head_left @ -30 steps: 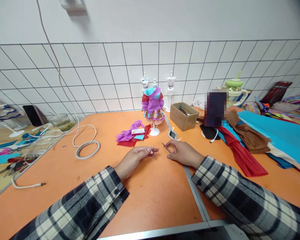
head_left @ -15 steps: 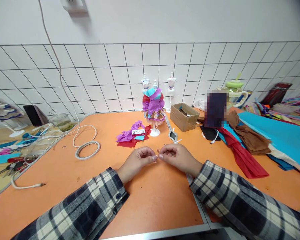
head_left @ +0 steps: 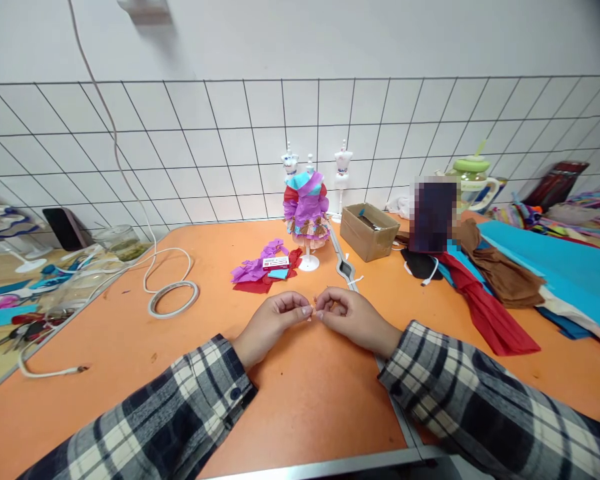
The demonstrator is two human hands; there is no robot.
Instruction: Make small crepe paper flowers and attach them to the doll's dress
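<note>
Pink, probably light, soft and easily torn, the small scrap is pinched in the grip of left hand and right hand, best held at its edges.

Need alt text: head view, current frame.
Left hand and right hand pinch a tiny pinkish scrap over an orange table. Behind them: a colorful dress on a white stand and, right of it, an open box; a tape roll lies at left.
</note>
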